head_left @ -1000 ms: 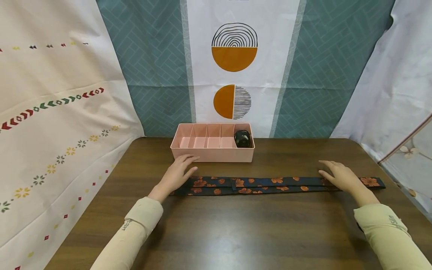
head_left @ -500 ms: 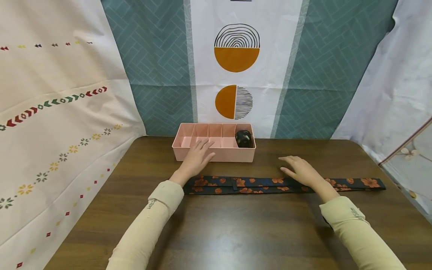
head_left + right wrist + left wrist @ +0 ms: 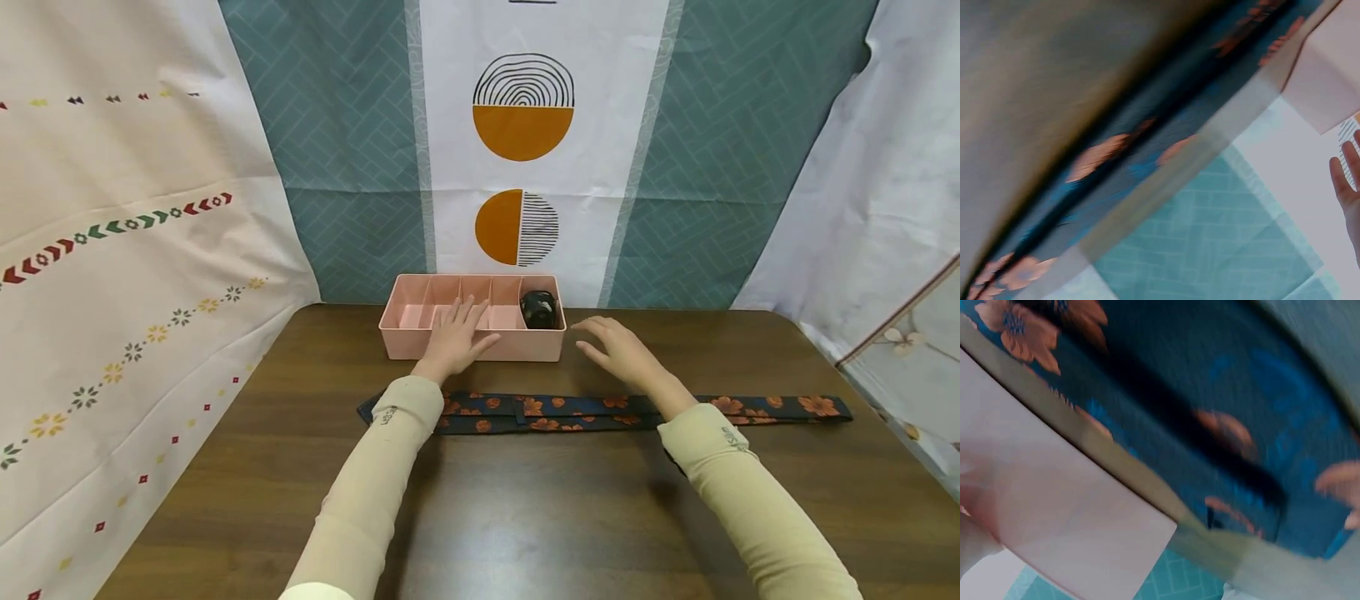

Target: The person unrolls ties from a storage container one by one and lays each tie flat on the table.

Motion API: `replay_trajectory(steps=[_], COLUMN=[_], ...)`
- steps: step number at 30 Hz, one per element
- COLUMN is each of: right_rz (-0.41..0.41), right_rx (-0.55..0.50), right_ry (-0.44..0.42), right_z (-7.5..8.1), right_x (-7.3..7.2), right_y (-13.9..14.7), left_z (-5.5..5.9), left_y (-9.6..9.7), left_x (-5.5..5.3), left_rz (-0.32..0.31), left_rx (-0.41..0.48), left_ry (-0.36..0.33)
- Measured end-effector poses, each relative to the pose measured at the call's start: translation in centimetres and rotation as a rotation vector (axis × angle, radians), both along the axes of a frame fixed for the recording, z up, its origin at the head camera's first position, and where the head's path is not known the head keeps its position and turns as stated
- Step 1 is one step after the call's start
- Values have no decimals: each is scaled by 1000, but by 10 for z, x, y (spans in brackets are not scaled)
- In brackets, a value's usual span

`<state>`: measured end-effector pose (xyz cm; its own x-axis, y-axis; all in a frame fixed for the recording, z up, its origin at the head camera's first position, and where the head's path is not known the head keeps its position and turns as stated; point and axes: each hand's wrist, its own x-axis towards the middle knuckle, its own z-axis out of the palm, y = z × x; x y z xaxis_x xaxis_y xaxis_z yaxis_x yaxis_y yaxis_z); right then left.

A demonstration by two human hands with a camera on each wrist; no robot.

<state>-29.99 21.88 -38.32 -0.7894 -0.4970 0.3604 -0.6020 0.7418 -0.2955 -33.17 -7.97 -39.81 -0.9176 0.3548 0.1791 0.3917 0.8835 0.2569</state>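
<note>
A dark necktie (image 3: 570, 414) with orange flowers lies folded in half, stretched sideways across the table. Behind it stands a pink divided box (image 3: 472, 346); its rightmost compartment holds a dark, rounded bundle (image 3: 538, 310), while the others show bare floors. My left hand (image 3: 453, 340) is over the tie's left part, fingers spread and overlapping the box's front wall in the head view. In the left wrist view its edge shows beside the box wall (image 3: 1085, 487). My right hand (image 3: 622, 354), fingers relaxed, reaches toward the box's right front corner. Neither hand holds anything.
The brown wooden table (image 3: 540, 500) ends at a patterned green and white curtain (image 3: 345, 208) just behind the box. Cream cloth (image 3: 135, 375) hangs along the left side and pale cloth (image 3: 885, 225) along the right.
Both hands have left the tie's two ends and moved inward and forward to the box. The left went right, the right went left. Tie and box stay in place.
</note>
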Motion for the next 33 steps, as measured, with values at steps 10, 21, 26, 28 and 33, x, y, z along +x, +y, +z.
replay_trajectory(steps=[10, 21, 26, 28, 33], right_rz=[35, 72, 63, 61, 34], right_rx=[106, 122, 237, 285, 387], right_ry=[126, 21, 12, 11, -8], right_z=[20, 17, 12, 14, 19], right_x=[-28, -71, -77, -79, -82], right_y=[-24, -52, -66, -71, -79], left_z=[-6, -8, -6, -4, -4], left_y=[8, 2, 0, 0, 1], left_x=[-1, 0, 2, 3, 2], left_rz=[14, 21, 27, 30, 18], left_rx=[-77, -102, -130, -134, -96], left_ry=[1, 10, 8, 3, -11])
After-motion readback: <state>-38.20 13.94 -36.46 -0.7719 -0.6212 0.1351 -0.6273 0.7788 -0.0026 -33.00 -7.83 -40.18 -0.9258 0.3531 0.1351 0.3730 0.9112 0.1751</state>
